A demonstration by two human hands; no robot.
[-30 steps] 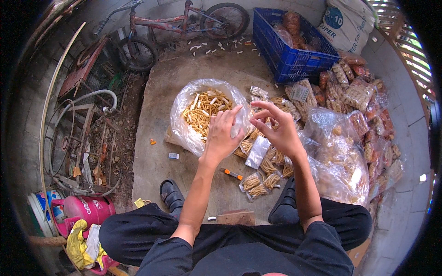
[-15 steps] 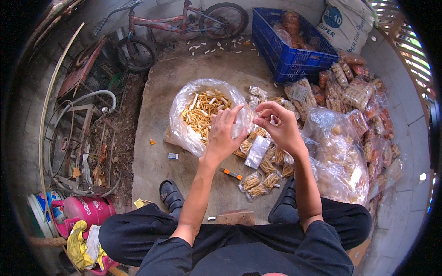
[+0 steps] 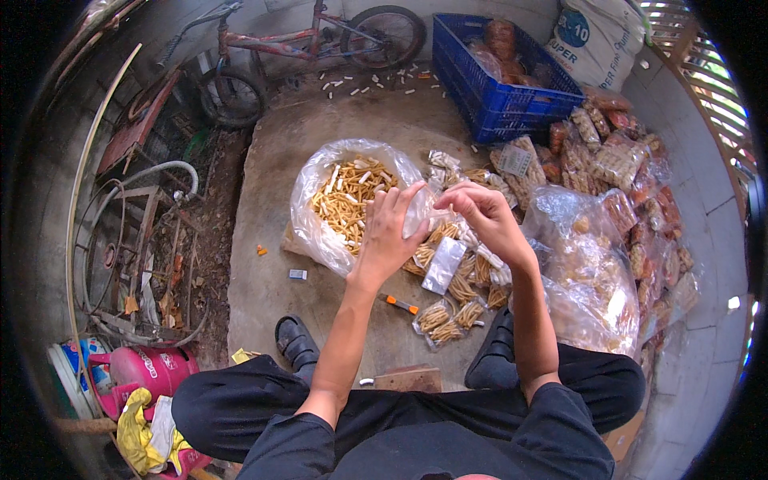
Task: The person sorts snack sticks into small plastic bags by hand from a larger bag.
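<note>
A large clear plastic bag (image 3: 308, 232), rolled open, holds many thin yellow-brown snack sticks (image 3: 342, 210) mixed with white pieces. My left hand (image 3: 387, 230) is over its right side, fingers and thumb curved round a small clear plastic bag (image 3: 433, 206) that is hard to make out. To its right, my right hand (image 3: 482, 214) pinches the same clear plastic between thumb and fingertips. Below the hands lie filled packets of sticks (image 3: 448, 320) and a stack of flat clear bags (image 3: 444, 264).
An orange-and-black tool (image 3: 400, 304) and a small lighter-sized box (image 3: 298, 274) lie on the concrete. Packed snack bags (image 3: 620, 164) and a big clear sack (image 3: 588, 280) are at right, below a blue crate (image 3: 512, 104). A bicycle (image 3: 308, 48) leans behind; a pink gas cylinder (image 3: 152, 368) stands left.
My right hand has shifted slightly left, with its fingers closing and turning down at the clear plastic. The left hand has hardly moved.
</note>
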